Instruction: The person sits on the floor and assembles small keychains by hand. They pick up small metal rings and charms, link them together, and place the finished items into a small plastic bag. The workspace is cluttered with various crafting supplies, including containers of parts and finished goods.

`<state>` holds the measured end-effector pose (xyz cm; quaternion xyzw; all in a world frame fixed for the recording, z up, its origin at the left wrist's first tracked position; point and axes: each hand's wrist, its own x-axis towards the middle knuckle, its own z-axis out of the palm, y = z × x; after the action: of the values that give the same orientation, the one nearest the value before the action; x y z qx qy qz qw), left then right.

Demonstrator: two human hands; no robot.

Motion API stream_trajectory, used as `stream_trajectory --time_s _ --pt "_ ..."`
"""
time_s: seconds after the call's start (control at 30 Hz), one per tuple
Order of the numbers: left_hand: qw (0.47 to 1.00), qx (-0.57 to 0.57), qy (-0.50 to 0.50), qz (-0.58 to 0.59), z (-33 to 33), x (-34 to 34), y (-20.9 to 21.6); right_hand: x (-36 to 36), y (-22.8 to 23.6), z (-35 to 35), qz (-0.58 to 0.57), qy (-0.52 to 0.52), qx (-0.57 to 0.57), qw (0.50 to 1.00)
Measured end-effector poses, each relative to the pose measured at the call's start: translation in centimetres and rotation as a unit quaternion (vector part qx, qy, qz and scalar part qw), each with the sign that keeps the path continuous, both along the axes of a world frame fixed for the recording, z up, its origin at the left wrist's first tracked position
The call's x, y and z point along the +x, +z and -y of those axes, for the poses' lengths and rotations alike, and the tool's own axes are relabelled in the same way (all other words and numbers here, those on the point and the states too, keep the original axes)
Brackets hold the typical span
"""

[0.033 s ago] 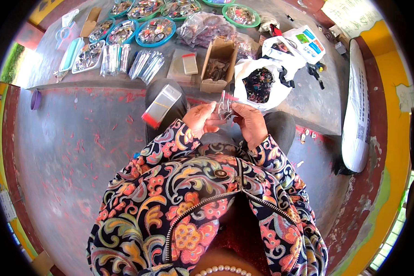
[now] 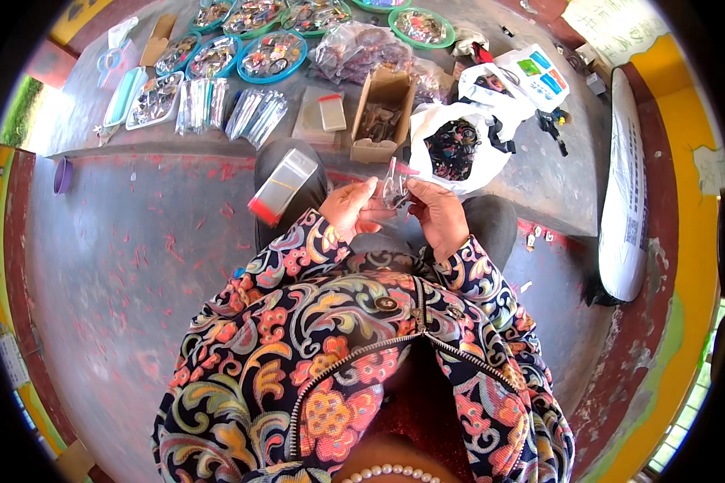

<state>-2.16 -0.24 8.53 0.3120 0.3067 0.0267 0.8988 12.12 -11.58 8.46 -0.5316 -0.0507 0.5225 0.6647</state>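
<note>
A small clear plastic bag (image 2: pixel 395 191) with a red strip at its top is held between my two hands above my lap. Something ring-shaped and dark shows through it, too small to name. My left hand (image 2: pixel 349 206) pinches the bag's left side, fingers partly curled. On its right side, my right hand (image 2: pixel 441 211) grips it between thumb and fingers. A stack of clear bags (image 2: pixel 285 183) with red edges, bound by a yellow band, rests on my left knee. Just beyond my hands stand an open cardboard box (image 2: pixel 364 150) and a white plastic bag (image 2: pixel 485 165) full of dark, colourful small pieces.
A raised grey ledge (image 2: pixel 217 143) runs in front of me. Blue and green round trays (image 2: pixel 304 58) of small packets stand on it, beside silvery packet bundles (image 2: pixel 255 117). A purple bowl (image 2: pixel 61 175) sits at left; a long white wrapped roll (image 2: pixel 623 209) leans at right.
The small bag has tilted slightly between my fingers, and its red strip has turned. Both hands stay almost in place.
</note>
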Motion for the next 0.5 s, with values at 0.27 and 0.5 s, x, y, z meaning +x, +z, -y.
stream_trajectory --time_s 0.27,0.5 --pt "0.978 0.191 -0.081 -0.01 0.7 -0.4 -1.5 -0.1 0.6 -0.2 -0.056 -0.034 0.016 0.998" --pt "0.955 0.277 -0.104 -0.037 0.7 -0.2 -1.4 -0.3 0.7 -0.1 -0.048 -0.033 0.038 0.998"
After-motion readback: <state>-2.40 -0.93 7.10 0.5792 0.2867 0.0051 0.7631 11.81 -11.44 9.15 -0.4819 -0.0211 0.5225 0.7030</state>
